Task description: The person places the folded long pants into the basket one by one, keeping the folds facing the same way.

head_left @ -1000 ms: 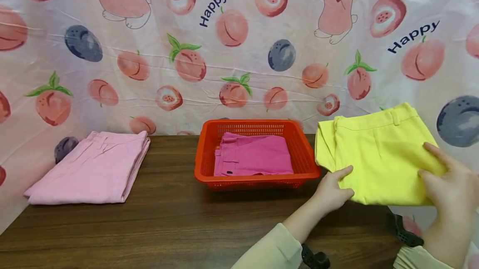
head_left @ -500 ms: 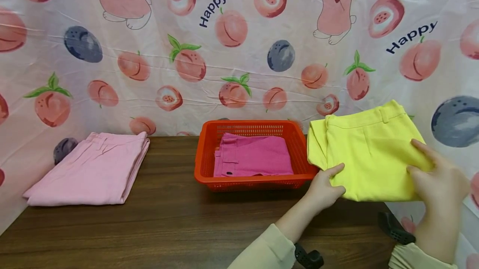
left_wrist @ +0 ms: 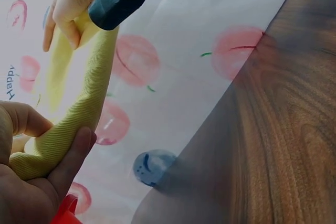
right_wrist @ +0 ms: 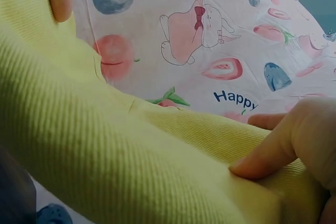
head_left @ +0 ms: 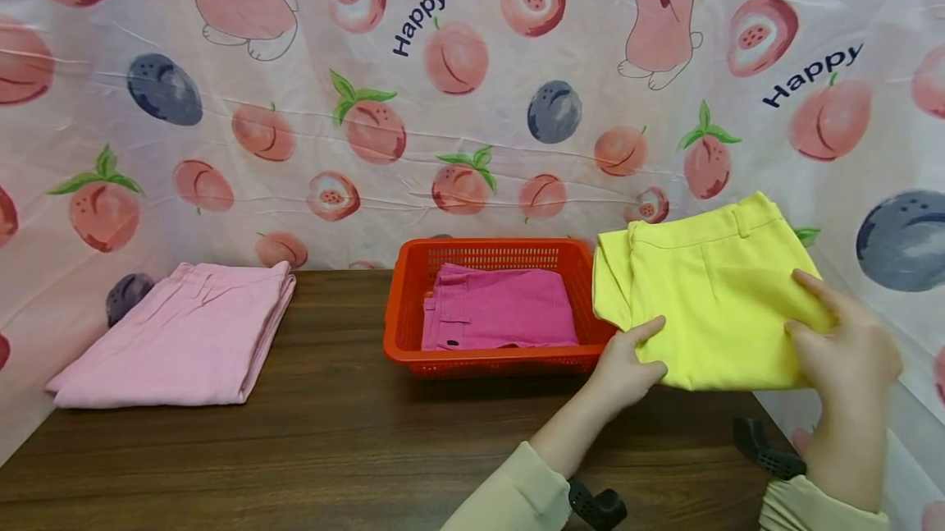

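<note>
A folded pair of yellow ribbed trousers (head_left: 716,301) is held up at the right, waistband and belt loop upward. My left hand (head_left: 626,368) pinches its lower left corner, thumb on the near face. At the right side, my right hand (head_left: 845,342) grips it with the fingers hidden behind the cloth. The left wrist view has the thick ribbed fold (left_wrist: 79,108) passing between both hands. Up close in the right wrist view, my right thumb (right_wrist: 257,163) presses into the cloth. The trousers' left end overlaps the right rim of a red basket (head_left: 502,357).
Folded magenta trousers (head_left: 505,309) lie inside the basket. On the left of the dark wooden table (head_left: 310,449) is a folded light pink pair (head_left: 177,342). A fruit-printed curtain (head_left: 472,112) stands behind and along both sides.
Both hands have carried the yellow trousers left and slightly up, so that their left end now overlaps the basket's right rim. The basket and the light pink trousers stay in place.
</note>
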`<state>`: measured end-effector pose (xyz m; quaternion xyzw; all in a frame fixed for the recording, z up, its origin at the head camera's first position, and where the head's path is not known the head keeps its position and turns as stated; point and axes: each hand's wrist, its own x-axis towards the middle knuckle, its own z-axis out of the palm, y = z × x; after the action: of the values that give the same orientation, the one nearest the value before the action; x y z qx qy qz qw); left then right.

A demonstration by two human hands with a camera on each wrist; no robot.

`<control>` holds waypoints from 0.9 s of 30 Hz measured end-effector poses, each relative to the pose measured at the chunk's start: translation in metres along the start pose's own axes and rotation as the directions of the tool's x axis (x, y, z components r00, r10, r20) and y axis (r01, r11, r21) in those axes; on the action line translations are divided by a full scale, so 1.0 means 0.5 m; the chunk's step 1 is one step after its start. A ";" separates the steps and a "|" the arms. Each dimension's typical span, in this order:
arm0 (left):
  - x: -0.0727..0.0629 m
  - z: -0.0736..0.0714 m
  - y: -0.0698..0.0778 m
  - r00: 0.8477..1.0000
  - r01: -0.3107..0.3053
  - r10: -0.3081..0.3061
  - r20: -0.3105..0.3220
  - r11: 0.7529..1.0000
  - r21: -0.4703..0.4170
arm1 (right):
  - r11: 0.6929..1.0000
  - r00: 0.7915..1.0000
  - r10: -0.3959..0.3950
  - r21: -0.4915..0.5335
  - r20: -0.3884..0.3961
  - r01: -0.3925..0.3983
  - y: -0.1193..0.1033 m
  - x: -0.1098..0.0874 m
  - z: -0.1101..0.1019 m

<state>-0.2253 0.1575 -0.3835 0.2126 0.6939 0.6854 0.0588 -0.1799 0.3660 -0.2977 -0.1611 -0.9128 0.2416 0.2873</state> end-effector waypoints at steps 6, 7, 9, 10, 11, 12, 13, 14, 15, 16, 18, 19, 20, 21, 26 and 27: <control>-0.002 -0.017 0.005 1.000 -0.016 0.016 0.001 1.000 -0.017 | 0.999 1.000 -0.015 0.032 -0.017 0.016 -0.007 0.000 0.003; -0.003 -0.020 0.005 1.000 -0.018 0.018 0.001 1.000 -0.019 | 0.999 1.000 -0.018 0.041 -0.021 0.019 -0.009 0.000 0.004; -0.004 -0.026 0.007 1.000 -0.027 0.027 0.003 0.999 -0.022 | 0.998 0.999 -0.025 0.061 -0.032 0.026 -0.010 -0.001 0.006; -0.005 -0.029 0.007 1.000 -0.030 0.030 0.003 0.999 -0.020 | 0.997 0.999 -0.027 0.073 -0.036 0.029 -0.011 -0.001 0.007; -0.005 -0.032 0.008 0.999 -0.034 0.034 0.003 0.999 -0.019 | 0.996 0.999 -0.028 0.085 -0.040 0.032 -0.012 -0.002 0.008; -0.006 -0.036 0.008 0.999 -0.036 0.036 0.005 0.999 -0.018 | 0.995 0.999 -0.031 0.092 -0.041 0.034 -0.012 -0.003 0.010; -0.006 -0.039 0.009 0.999 -0.039 0.039 0.005 0.999 -0.017 | 0.994 0.999 -0.032 0.099 -0.041 0.036 -0.013 -0.003 0.012; -0.007 -0.042 0.009 0.999 -0.041 0.041 0.004 0.999 -0.012 | 0.994 0.999 -0.032 0.102 -0.040 0.036 -0.014 -0.003 0.015; -0.007 -0.046 0.009 0.999 -0.043 0.043 0.002 0.999 -0.010 | 0.993 0.999 -0.036 0.108 -0.040 0.040 -0.016 -0.002 0.017; -0.007 -0.049 0.009 0.999 -0.045 0.045 0.000 0.999 -0.011 | 0.992 0.998 -0.041 0.117 -0.043 0.046 -0.017 -0.002 0.021; -0.007 -0.055 0.009 0.999 -0.050 0.050 -0.006 0.999 -0.012 | 0.990 0.997 -0.058 0.126 -0.058 0.065 -0.020 -0.002 0.027; -0.007 -0.058 0.009 0.999 -0.052 0.052 -0.010 0.999 -0.013 | 0.989 0.996 -0.065 0.130 -0.064 0.073 -0.021 -0.002 0.030; -0.007 -0.060 0.008 0.999 -0.051 0.051 -0.014 0.999 -0.016 | 0.989 0.995 -0.069 0.129 -0.066 0.077 -0.023 -0.001 0.033; -0.007 -0.063 0.008 0.998 -0.053 0.053 -0.016 0.998 -0.021 | 0.988 0.995 -0.072 0.129 -0.065 0.080 -0.024 -0.001 0.036; -0.004 -0.082 0.011 0.997 -0.072 0.072 -0.021 0.997 -0.023 | 0.988 0.999 -0.041 0.146 -0.028 0.044 -0.037 0.002 0.049; -0.003 -0.087 0.013 0.997 -0.076 0.076 -0.022 0.997 -0.019 | 0.987 0.999 -0.035 0.158 -0.027 0.039 -0.041 0.002 0.051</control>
<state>-0.2386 0.1163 -0.3751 0.2310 0.6790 0.6963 0.0273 -0.1994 0.3407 -0.3047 -0.1235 -0.8900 0.3061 0.3147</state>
